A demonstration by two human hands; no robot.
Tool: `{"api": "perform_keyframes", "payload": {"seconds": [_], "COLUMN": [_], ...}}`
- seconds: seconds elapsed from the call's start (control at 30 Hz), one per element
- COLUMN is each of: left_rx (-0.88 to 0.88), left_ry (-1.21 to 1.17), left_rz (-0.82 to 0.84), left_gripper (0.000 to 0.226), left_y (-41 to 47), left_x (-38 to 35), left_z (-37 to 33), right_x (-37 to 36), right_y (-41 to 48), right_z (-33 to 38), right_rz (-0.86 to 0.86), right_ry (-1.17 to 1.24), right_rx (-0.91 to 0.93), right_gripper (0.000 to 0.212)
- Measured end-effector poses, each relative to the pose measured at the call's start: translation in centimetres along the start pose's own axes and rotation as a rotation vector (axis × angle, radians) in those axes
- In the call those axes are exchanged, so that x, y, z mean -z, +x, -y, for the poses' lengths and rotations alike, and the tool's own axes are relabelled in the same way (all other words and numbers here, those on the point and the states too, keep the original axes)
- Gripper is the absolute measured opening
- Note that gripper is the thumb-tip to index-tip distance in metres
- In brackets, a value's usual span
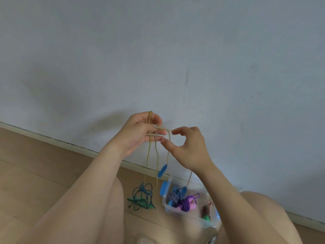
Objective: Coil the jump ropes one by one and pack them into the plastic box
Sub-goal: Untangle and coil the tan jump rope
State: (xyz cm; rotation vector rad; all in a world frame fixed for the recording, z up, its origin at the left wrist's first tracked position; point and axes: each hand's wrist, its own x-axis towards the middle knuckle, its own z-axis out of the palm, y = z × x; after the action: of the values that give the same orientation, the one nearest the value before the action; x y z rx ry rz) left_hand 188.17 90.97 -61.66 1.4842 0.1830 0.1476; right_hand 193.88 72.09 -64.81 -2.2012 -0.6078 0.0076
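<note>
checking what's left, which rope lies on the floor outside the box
The green rope, tangled left of the plastic box; purple rope and striped rope sit inside it, the yellow rope hangs from the left hand.

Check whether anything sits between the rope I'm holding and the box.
Nothing visible does. The rope hangs from the left hand, the box on the floor below has no lid on, and one blue handle dangles at its opening.
</note>
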Motion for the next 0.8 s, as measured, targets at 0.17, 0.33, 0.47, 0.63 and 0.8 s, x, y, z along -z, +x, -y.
{"api": "perform_keyframes", "payload": {"seconds": [0.17, 0.33, 0.47, 0.63, 0.8], "left_rx": [-0.005, -0.043, -0.032, -0.058, -0.234], "left_ry": [0.050, 0.049, 0.039, 0.104, 0.360], "left_rz": [0.009, 0.028, 0.096, 0.072, -0.218], "left_gripper": [0.032, 0.030, 0.026, 0.022, 0.019], "left_y": [0.0, -0.1, -0.4, -0.3, 0.4], "left_x": [0.2, 0.1, -0.3, -0.2, 0.1], "left_z": [-0.1, -0.1, -0.2, 0.0, 1.0], "right_x": [-0.1, -0.4, -0.8, -0.8, 0.2], "right_y": [0.5, 0.3, 0.2, 0.2, 0.4], "right_z": [-0.4, -0.3, -0.1, 0.0, 0.7], "right_rz": [0.012, -0.003, -0.083, -0.021, 0.200], "right_ry": [-0.023, -0.073, -0.127, -0.230, 0.003], "right_rx": [0.081, 0.052, 0.059, 0.026, -0.230], "right_gripper": [0.007, 0.017, 0.019, 0.021, 0.041]}}
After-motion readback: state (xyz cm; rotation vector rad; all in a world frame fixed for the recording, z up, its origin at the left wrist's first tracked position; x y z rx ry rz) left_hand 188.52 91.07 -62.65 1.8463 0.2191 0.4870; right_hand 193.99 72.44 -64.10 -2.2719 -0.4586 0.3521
